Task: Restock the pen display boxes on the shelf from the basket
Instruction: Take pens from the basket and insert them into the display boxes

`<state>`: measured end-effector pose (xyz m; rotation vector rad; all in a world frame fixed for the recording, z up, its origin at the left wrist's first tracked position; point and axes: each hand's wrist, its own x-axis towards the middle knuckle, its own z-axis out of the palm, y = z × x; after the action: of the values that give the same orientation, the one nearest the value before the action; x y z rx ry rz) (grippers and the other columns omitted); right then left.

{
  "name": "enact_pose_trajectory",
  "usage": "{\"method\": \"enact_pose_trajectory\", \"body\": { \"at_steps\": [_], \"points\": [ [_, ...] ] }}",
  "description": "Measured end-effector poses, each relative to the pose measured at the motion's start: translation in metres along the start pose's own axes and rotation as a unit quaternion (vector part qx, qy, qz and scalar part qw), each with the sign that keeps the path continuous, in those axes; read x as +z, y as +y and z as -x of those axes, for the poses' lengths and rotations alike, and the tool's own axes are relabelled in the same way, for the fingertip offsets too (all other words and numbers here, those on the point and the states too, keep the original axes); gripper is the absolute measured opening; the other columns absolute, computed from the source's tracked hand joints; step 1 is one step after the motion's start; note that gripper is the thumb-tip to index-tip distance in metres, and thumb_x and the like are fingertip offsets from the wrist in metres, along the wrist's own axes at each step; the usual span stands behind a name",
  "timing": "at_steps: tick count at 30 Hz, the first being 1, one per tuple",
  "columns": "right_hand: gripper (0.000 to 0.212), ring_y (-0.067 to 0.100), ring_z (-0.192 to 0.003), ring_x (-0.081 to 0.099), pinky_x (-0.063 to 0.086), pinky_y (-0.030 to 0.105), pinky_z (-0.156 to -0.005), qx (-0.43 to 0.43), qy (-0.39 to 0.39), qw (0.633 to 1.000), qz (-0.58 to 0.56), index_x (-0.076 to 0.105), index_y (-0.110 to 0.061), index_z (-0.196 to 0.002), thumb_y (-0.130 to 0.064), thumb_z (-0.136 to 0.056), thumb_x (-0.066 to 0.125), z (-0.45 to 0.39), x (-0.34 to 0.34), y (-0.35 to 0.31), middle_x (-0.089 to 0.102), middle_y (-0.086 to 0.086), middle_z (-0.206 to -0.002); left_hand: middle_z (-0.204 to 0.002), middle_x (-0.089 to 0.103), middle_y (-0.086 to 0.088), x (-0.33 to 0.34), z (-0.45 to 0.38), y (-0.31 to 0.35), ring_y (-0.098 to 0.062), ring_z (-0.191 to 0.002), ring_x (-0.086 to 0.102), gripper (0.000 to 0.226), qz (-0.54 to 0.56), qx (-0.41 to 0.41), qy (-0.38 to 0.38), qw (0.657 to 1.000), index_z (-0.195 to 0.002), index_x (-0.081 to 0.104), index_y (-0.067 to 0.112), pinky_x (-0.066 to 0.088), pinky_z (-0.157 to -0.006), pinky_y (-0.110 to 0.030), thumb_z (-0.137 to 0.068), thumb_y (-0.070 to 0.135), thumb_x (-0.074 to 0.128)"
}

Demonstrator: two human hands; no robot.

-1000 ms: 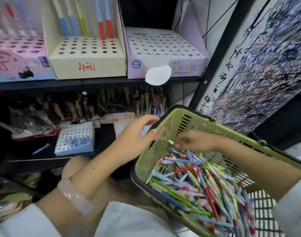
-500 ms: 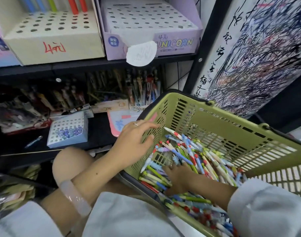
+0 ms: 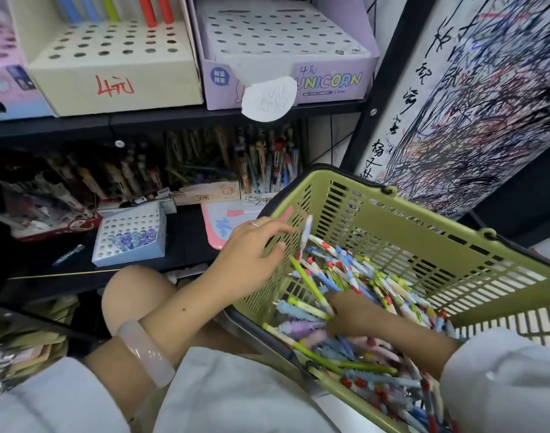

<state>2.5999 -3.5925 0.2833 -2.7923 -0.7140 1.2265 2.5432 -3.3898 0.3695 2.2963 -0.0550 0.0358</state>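
Note:
A green plastic basket (image 3: 402, 220) tilts on my lap, with several colourful pens (image 3: 355, 348) piled in its low corner. My left hand (image 3: 248, 254) rests with fingers outstretched against the basket's left wall. My right hand (image 3: 355, 317) is buried in the pile, fingers curled round a green pen (image 3: 308, 282) that sticks up to the left. On the upper shelf stand a cream display box (image 3: 111, 73) holding a few pens at its back and a purple Unicorn display box (image 3: 283, 42) whose holes are empty.
A small white-blue display box (image 3: 130, 235) with blue pen tops sits on the lower shelf (image 3: 186, 245), beside a pink box (image 3: 217, 226) and a loose pen (image 3: 68, 254). Rows of pens fill the back. A black shelf post (image 3: 373, 110) and scribbled paper (image 3: 486, 104) stand right.
My right hand moved from the basket's far side down into the pen pile and closed on a green pen. My left hand stayed on the basket wall. The view dropped lower.

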Motion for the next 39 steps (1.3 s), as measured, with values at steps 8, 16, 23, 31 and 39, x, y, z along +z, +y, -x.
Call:
{"method": "enact_pose_trajectory", "body": {
  "at_steps": [8, 16, 23, 31, 39],
  "points": [
    [0.021, 0.018, -0.065, 0.046, 0.041, 0.025, -0.062, 0.013, 0.125, 0.862, -0.491, 0.051, -0.008, -0.068, 0.004, -0.085, 0.055, 0.019, -0.032, 0.025, 0.048, 0.007, -0.067, -0.128, 0.051, 0.006, 0.000, 0.000, 0.005, -0.013, -0.121, 0.043, 0.029, 0.002, -0.008, 0.000, 1.000, -0.120, 0.055, 0.024, 0.029, -0.093, -0.021, -0.095, 0.015, 0.045],
    [0.013, 0.015, -0.060, 0.053, 0.050, 0.025, -0.059, -0.121, 0.108, 0.674, -0.721, 0.056, -0.007, -0.085, -0.003, -0.093, 0.046, 0.037, -0.058, -0.026, 0.055, 0.005, -0.068, -0.121, 0.051, 0.008, 0.024, 0.001, 0.034, -0.004, -0.108, 0.052, 0.051, 0.204, -0.098, -0.090, 0.970, -0.138, 0.030, 0.028, 0.039, -0.085, -0.015, -0.093, 0.030, 0.052],
    [0.015, 0.011, -0.055, 0.055, 0.050, 0.021, -0.053, -0.218, 0.123, 0.547, -0.799, 0.061, -0.007, -0.093, -0.004, -0.093, 0.046, 0.051, -0.085, -0.060, 0.059, 0.002, -0.067, -0.081, 0.058, 0.001, 0.037, 0.009, 0.044, -0.004, -0.052, 0.057, 0.041, 0.346, -0.175, -0.154, 0.909, -0.123, 0.033, 0.030, 0.049, -0.052, -0.016, -0.092, 0.013, 0.055],
    [0.017, 0.010, -0.058, 0.053, 0.048, 0.021, -0.055, -0.171, 0.241, 0.503, -0.812, 0.058, -0.010, -0.105, -0.015, -0.099, 0.043, 0.062, -0.118, -0.038, 0.059, -0.001, -0.066, -0.067, 0.051, 0.000, 0.016, 0.012, 0.029, -0.001, -0.033, 0.033, 0.017, 0.226, -0.207, -0.158, 0.939, -0.084, 0.058, 0.016, 0.027, -0.037, -0.014, -0.096, 0.018, 0.047],
    [0.018, 0.006, -0.057, 0.059, 0.049, 0.019, -0.053, -0.224, 0.184, 0.712, -0.639, 0.061, -0.010, -0.100, -0.015, -0.098, 0.044, 0.072, -0.084, -0.074, 0.066, -0.004, -0.066, -0.091, 0.060, -0.011, 0.014, -0.002, 0.053, -0.013, -0.070, 0.061, 0.021, 0.528, -0.191, 0.050, 0.826, -0.100, 0.056, 0.017, 0.055, -0.059, -0.026, -0.100, 0.025, 0.037]
  ]
}}
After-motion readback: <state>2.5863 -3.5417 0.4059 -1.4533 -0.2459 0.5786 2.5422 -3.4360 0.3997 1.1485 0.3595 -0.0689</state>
